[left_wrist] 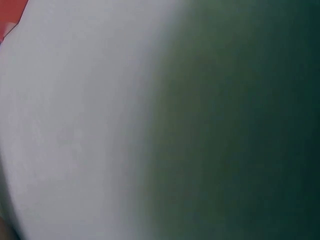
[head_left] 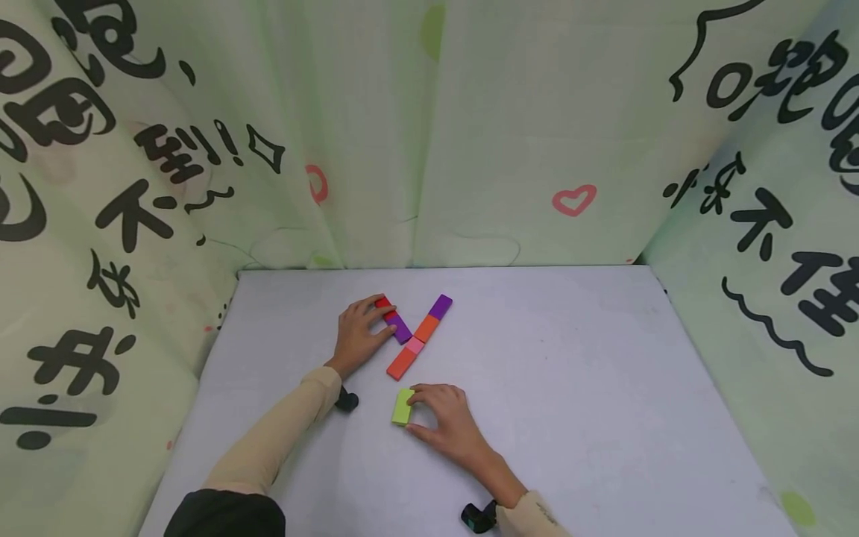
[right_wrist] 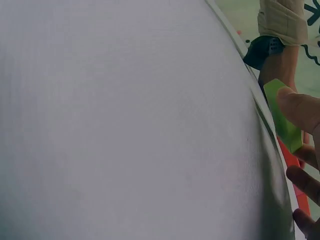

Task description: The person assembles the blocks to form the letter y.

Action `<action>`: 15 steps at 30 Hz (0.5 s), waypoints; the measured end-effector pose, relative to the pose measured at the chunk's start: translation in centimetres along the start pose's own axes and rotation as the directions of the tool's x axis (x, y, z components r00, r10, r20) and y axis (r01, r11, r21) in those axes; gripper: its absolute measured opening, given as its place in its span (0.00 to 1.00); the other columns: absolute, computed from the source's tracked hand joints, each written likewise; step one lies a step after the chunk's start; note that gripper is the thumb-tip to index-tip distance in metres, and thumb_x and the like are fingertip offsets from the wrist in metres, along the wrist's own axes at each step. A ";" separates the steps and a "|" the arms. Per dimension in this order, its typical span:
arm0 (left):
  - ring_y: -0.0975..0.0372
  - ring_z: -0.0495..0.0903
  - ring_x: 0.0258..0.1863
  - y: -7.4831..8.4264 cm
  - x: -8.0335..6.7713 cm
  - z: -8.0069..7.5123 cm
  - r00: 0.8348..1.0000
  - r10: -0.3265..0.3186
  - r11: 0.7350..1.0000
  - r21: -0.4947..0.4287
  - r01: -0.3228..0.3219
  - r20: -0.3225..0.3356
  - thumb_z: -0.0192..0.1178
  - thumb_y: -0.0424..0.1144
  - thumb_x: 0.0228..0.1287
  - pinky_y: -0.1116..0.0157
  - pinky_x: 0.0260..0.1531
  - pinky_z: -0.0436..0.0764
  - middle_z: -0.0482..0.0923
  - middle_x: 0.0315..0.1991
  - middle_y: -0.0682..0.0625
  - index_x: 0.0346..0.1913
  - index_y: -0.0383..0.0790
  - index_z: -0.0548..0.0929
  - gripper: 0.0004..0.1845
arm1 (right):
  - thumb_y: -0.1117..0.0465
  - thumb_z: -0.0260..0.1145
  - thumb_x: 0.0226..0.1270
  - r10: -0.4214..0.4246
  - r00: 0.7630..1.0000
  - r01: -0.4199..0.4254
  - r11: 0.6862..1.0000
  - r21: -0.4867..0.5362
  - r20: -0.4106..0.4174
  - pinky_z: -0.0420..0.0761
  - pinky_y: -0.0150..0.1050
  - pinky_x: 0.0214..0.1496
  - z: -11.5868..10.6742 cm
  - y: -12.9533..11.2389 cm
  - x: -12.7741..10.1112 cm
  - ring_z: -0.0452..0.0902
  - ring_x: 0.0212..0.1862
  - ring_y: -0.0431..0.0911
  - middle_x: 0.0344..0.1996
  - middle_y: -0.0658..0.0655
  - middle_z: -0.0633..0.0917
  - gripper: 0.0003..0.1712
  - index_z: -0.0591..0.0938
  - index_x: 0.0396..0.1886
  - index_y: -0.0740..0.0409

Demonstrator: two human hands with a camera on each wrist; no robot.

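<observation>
In the head view, my left hand [head_left: 359,335] reaches over a short row of a red block [head_left: 383,302] and a purple block [head_left: 400,328], fingers on the red one and thumb against the purple one's side. My right hand [head_left: 451,426] pinches a lime-green block [head_left: 402,407] between thumb and fingers, nearer the front. The right wrist view shows the green block [right_wrist: 281,112] with the thumb on its face. Beside the left hand's row runs a slanted line: another purple block [head_left: 440,306], an orange block [head_left: 426,328], a pink block [head_left: 415,345] and a red-orange block [head_left: 401,364].
All the blocks are on a white table [head_left: 570,388]. Pale green curtains [head_left: 510,134] with black lettering stand behind it and along both sides. The left wrist view is mostly a dark blur, with a red-orange piece [left_wrist: 9,16] in its upper left corner.
</observation>
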State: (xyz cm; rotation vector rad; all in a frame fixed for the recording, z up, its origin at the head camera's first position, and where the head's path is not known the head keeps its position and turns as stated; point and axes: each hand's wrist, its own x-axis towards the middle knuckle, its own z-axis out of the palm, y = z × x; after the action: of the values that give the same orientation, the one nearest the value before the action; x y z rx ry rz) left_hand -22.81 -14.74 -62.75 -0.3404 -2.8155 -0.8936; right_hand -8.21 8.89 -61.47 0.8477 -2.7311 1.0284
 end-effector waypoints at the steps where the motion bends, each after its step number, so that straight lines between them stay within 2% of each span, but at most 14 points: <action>1: 0.46 0.67 0.75 0.0 0.0 0.0 1.000 0.002 1.000 -0.003 -0.002 -0.003 0.69 0.53 0.69 0.37 0.73 0.62 0.71 0.75 0.47 0.66 0.54 0.84 0.25 | 0.50 0.81 0.59 0.000 1.000 0.000 1.000 -0.007 0.011 0.72 0.57 0.65 0.1 -0.1 0.1 0.79 0.63 0.48 0.61 0.50 0.86 0.23 0.84 0.52 0.45; 7: 0.46 0.67 0.75 -0.2 0.0 0.0 1.000 -0.001 1.000 -0.008 0.001 -0.004 0.69 0.53 0.69 0.37 0.73 0.62 0.71 0.75 0.47 0.66 0.55 0.84 0.25 | 0.48 0.81 0.59 0.003 0.999 0.000 0.998 -0.056 0.046 0.71 0.57 0.67 0.8 -0.6 0.5 0.77 0.64 0.49 0.61 0.50 0.84 0.24 0.84 0.53 0.45; 15: 0.47 0.67 0.75 -0.2 0.0 0.0 1.000 -0.003 1.000 -0.002 0.003 0.002 0.68 0.54 0.69 0.37 0.73 0.63 0.71 0.76 0.48 0.66 0.55 0.84 0.24 | 0.48 0.81 0.60 -0.002 0.999 0.006 0.995 -0.101 0.040 0.70 0.57 0.67 1.4 -1.4 1.1 0.75 0.63 0.50 0.60 0.51 0.82 0.24 0.83 0.53 0.45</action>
State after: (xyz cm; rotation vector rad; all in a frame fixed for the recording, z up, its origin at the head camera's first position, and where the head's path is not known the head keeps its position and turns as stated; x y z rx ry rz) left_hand -22.90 -14.86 -62.88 -0.3372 -2.8175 -0.8979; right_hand -8.24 6.59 -61.42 0.8666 -2.7858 0.8738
